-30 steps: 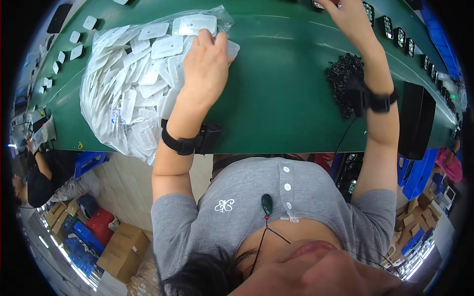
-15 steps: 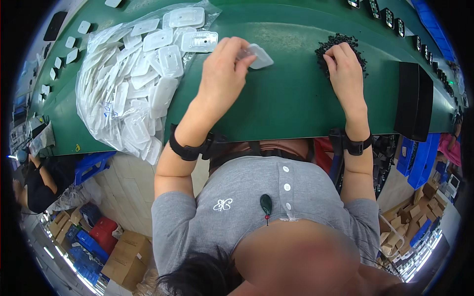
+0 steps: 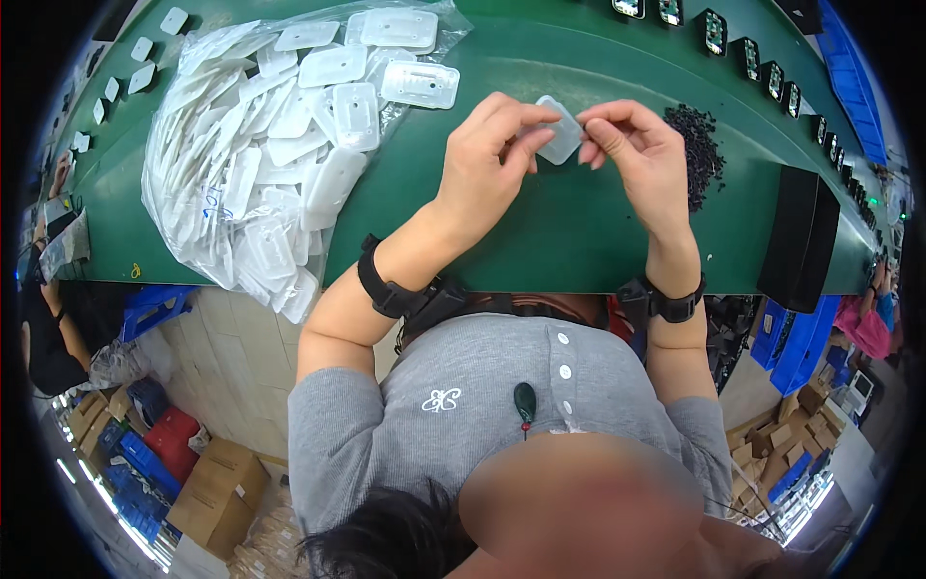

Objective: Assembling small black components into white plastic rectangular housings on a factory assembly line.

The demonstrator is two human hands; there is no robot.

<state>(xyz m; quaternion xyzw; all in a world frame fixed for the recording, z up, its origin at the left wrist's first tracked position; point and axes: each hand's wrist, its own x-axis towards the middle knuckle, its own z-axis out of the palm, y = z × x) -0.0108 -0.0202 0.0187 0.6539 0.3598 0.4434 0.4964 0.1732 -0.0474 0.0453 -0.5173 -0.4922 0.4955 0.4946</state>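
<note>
Between the thumb and fingers of my left hand (image 3: 494, 159) is a translucent white plastic cover (image 3: 561, 137) with rounded corners, raised above the green table. My right hand (image 3: 639, 152) is at the cover's right edge, its thumb and fingertips pinched together. A tiny dark bit shows at those fingertips, seemingly a small black part, mostly hidden by the fingers. Beyond my right hand lies a heap of small black parts (image 3: 699, 154). To the left, a clear plastic bag (image 3: 207, 246) spills many similar white covers (image 3: 357, 116) onto the table (image 3: 463, 253).
A black box-like block (image 3: 799, 236) stands at the table's right edge. Rows of black housings with circuit boards (image 3: 714, 34) line the far right. Several white covers (image 3: 142, 77) lie spaced out at the far left. Other people (image 3: 58, 333) sit at both sides.
My right hand has left the black heap and moved left to the cover. My left hand has carried the cover rightward and nearer, so both hands now meet at it.
</note>
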